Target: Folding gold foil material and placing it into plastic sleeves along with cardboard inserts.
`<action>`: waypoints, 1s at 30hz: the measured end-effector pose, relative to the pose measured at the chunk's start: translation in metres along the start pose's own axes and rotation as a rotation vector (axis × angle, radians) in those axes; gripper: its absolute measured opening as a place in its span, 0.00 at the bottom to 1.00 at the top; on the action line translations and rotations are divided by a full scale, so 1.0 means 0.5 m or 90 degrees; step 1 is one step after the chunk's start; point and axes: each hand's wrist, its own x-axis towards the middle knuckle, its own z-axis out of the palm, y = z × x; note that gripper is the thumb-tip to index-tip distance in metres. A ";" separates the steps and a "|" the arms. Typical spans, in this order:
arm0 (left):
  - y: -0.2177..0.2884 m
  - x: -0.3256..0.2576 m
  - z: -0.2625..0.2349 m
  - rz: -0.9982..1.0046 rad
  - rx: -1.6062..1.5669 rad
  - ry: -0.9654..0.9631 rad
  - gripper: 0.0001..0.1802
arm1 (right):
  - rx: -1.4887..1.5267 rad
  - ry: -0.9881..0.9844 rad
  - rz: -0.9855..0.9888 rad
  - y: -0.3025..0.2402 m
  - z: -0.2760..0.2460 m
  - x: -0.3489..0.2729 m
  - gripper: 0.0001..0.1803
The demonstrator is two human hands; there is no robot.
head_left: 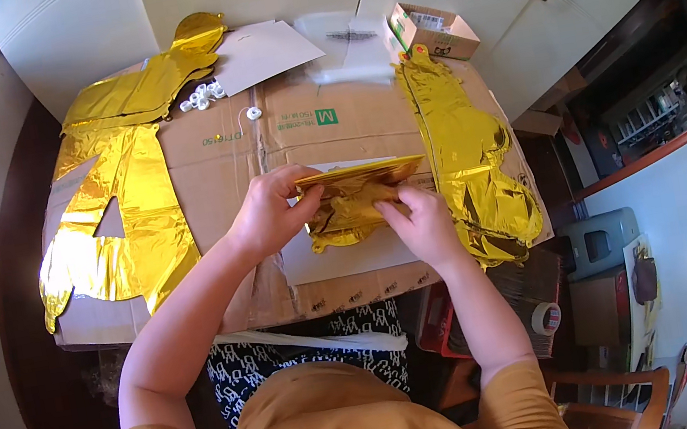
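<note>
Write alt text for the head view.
Both hands fold a crumpled gold foil balloon over a cardboard box: left hand pinching its top edge, right hand pressing below. More flat gold foil balloons lie either side.

The person wears a mustard-yellow top with short sleeves that end at the upper arms, leaving both forearms bare. Below the top, a black garment with a white printed pattern covers the lap. The left hand (266, 214) and right hand (422, 224) are bare, with no rings, watch or gloves visible
</note>
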 end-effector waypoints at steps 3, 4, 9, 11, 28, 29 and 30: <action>0.002 0.009 0.007 0.004 -0.012 0.024 0.11 | -0.248 0.114 -0.102 0.018 0.044 0.028 0.12; 0.004 0.008 0.006 -0.003 -0.011 0.026 0.12 | -0.350 0.163 -0.149 0.006 0.055 0.027 0.15; 0.006 0.010 0.002 -0.006 0.004 0.036 0.11 | -0.391 0.166 -0.121 -0.026 0.078 -0.010 0.14; 0.010 0.011 0.003 0.006 0.017 0.041 0.11 | -0.307 0.122 -0.178 -0.021 0.085 -0.017 0.14; 0.004 0.043 0.006 -0.006 -0.031 0.076 0.13 | -0.263 -0.018 -0.180 -0.032 0.078 -0.018 0.24; 0.003 0.039 0.008 0.037 0.003 0.074 0.13 | -0.275 -0.023 -0.177 -0.033 0.077 -0.016 0.24; 0.004 0.032 0.008 0.058 0.041 0.044 0.13 | -0.296 -0.022 -0.184 -0.031 0.077 -0.015 0.24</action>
